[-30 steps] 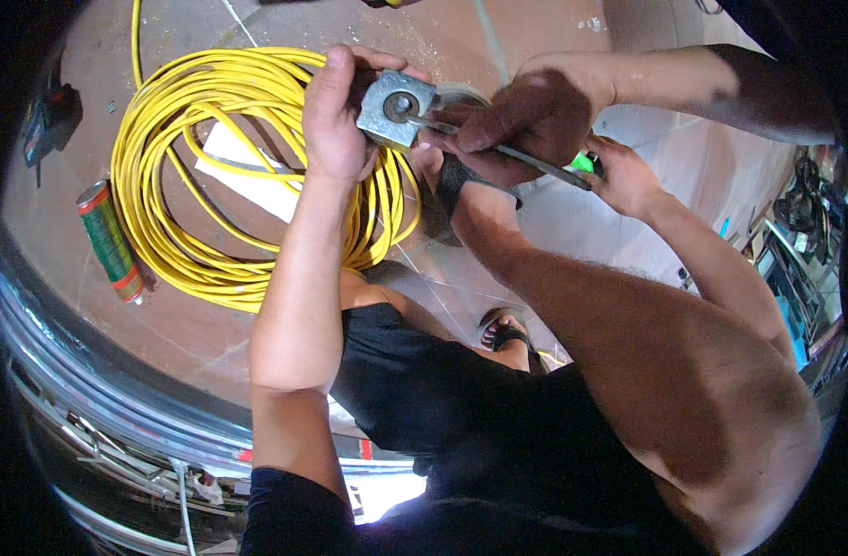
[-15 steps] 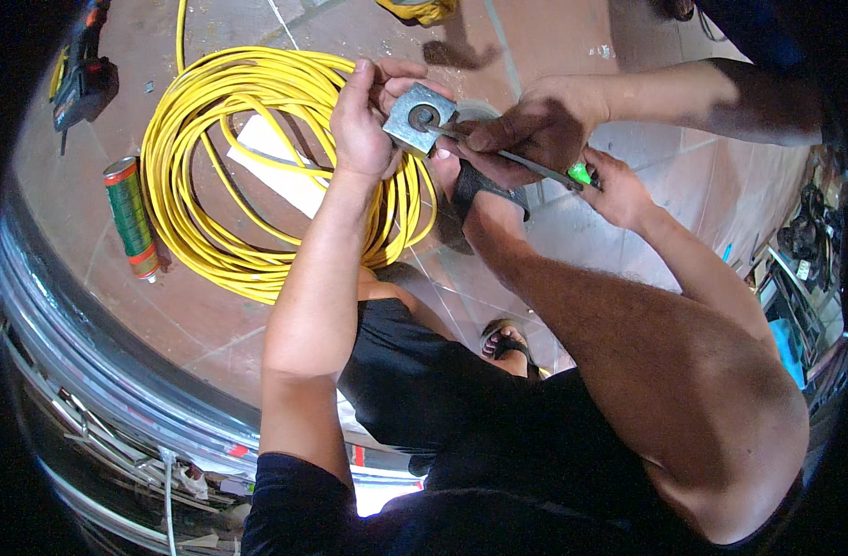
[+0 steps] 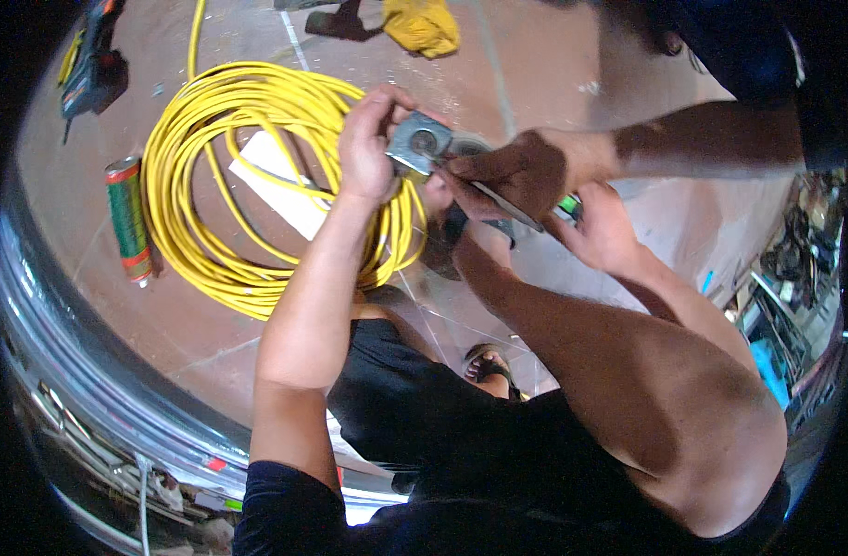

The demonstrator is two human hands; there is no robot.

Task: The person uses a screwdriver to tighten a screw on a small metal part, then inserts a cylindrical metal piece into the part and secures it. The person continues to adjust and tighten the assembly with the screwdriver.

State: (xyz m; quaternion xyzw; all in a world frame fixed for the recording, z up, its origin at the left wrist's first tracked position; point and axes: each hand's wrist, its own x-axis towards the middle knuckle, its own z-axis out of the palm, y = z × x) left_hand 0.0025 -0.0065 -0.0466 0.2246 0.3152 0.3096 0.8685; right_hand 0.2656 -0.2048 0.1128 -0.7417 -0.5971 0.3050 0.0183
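The floor [image 3: 628,56], reddish-brown and tiled, carries a large coil of yellow cable [image 3: 248,176] lying flat, with a white flat sheet [image 3: 285,185] inside its ring. A yellow cloth [image 3: 422,25] lies at the far edge, and a power tool [image 3: 86,65] lies at the far left.

A square grey metal box [image 3: 420,145] with a round opening in its face is held above the coil's right side. It is pinched by the left hand [image 3: 368,148], closed on its left edge. A second person's hand [image 3: 526,171] is closed on its right side. The right hand [image 3: 595,227] is closed on a tool with a green handle [image 3: 567,206], whose shaft runs toward the box; the tip is hidden.

For good work, the box should be kept steady by both holding hands, and the tool should be kept in line with the fastener, pressed firmly and turned without slipping.

A cylindrical can [image 3: 127,218], green with red bands, lies on the floor just left of the coil; its print is too small to be made out.
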